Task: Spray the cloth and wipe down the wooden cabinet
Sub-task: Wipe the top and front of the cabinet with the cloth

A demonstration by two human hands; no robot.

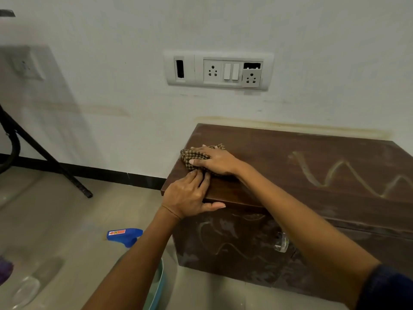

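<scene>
Spray bottle point(125, 236) lies on the floor, down-left of both grips, nobody holding it. Left grip point(190, 195) braces on the front-left corner of the cabinet point(279, 153). Its fingers are laid out on the top, thumb straight along the front lip, clenched on nothing. Just beyond its fingertips, touching them, sits the bunched cloth point(196, 156). The cloth is under the right grip point(215, 163), which presses it flat-palmed with straight fingers, not grasping.

Wiping looks barely begun from where I stand. The dusty stretch with the zigzag streak point(346, 175) lies right of the right grip (the top's long axis runs that way too). So the next stroke likely goes rightward, right grip leading.
</scene>
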